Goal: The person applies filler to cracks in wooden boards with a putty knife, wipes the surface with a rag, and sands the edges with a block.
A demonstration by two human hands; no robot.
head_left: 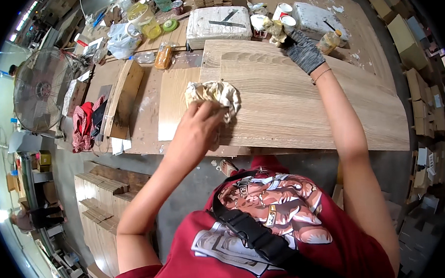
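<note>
A large light wooden panel lies on the workbench in front of me. My bare left hand presses a crumpled cream rag against the panel near its left edge. My right hand, in a grey knit glove, reaches to the panel's far edge and grips a small stained, cream-coloured wad beside two white cups. A thin bracelet sits on my right wrist.
The bench's far side holds a white foam block, another white block, a small amber bottle, a yellow jug and plastic bags. A wooden board and red cloth lie left. A fan stands left; plank stacks below.
</note>
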